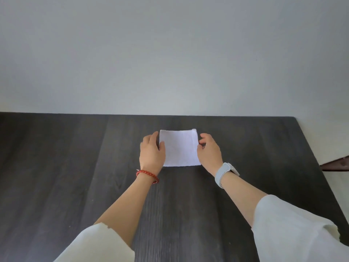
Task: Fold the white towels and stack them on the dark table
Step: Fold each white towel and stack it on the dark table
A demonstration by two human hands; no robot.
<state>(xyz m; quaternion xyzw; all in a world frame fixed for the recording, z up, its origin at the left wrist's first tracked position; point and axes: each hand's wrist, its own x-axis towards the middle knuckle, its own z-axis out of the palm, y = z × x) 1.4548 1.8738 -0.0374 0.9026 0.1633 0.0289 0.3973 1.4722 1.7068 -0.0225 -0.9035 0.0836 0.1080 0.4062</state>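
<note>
Dark table (pixel 75 167): folded towel (pixel 179 148) btwn hands.

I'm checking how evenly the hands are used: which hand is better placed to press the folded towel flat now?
Left, narrowly. The left hand already overlaps the folded white towel at its left edge, thumb on the cloth. The right hand sits beside the right edge with fingers curled, barely touching.

dark table (pixel 75 167) bare on all sides of the folded towel (pixel 180 148). left hand (pixel 151 152) and right hand (pixel 210 150) block its side edges; far edge open up to the wall (pixel 170 53).
</note>
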